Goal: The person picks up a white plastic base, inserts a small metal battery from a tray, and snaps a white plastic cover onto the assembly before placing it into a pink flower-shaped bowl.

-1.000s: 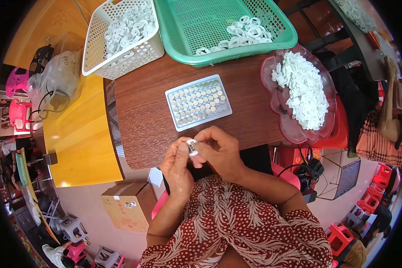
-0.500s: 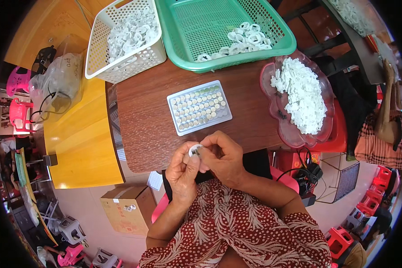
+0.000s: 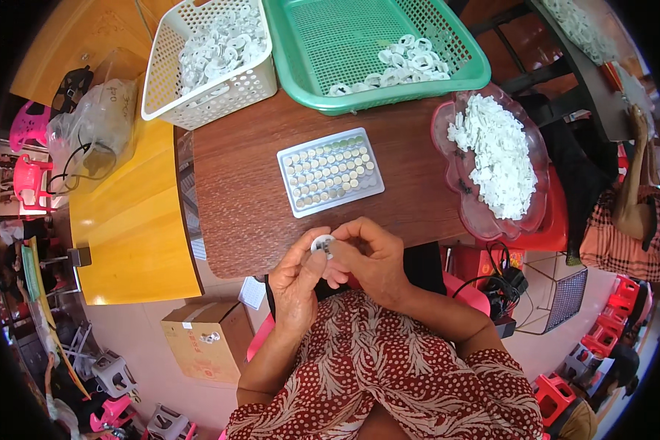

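Note:
Both hands meet just below the near edge of a dark brown table [image 3: 249,183]. My left hand [image 3: 297,282] pinches a small white round plastic piece [image 3: 321,244] between thumb and fingers. My right hand [image 3: 370,260] curls over the same piece from the right, fingertips touching it. Right above the hands lies a grey tray [image 3: 330,172] filled with rows of small round metal discs. A clear pink dish [image 3: 491,158] heaped with white plastic pieces stands to the right.
A white basket [image 3: 209,62] of white rings and a green basket [image 3: 374,48] with several rings stand at the far edge. A yellow table [image 3: 132,220] with a plastic bag lies to the left. A cardboard box [image 3: 202,341] and stools sit on the floor.
The hands stay together on the white piece, with the fingers shifting slightly. The view has tilted a little; the things on the table are where they were.

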A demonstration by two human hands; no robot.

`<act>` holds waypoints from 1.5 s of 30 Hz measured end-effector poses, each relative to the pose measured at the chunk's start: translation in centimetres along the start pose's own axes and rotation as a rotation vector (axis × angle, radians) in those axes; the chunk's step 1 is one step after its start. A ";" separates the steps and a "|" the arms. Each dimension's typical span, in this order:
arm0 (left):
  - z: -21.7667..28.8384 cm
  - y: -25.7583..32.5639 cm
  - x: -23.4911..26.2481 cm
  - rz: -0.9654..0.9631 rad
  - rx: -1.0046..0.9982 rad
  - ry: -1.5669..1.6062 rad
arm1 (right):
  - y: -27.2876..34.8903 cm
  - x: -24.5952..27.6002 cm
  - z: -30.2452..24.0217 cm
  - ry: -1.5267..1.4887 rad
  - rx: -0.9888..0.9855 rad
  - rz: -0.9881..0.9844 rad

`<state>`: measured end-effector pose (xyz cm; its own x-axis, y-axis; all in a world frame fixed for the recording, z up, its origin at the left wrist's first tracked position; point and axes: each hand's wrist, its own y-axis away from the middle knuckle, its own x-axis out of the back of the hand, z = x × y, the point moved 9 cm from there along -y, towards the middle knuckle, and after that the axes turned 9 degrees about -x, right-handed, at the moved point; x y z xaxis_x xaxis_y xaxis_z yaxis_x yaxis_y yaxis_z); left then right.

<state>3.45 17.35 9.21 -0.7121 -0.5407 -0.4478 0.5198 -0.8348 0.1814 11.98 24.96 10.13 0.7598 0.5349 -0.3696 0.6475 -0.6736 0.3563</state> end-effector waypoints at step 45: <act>0.3 -0.4 0.2 0.130 -0.085 -0.023 | 0.1 -0.2 -0.1 0.208 0.105 0.081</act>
<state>2.98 17.52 9.32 -0.6463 -0.6467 -0.4050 0.6455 -0.7464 0.1617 11.92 24.88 10.31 0.8119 0.5628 -0.1551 0.5823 -0.7624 0.2823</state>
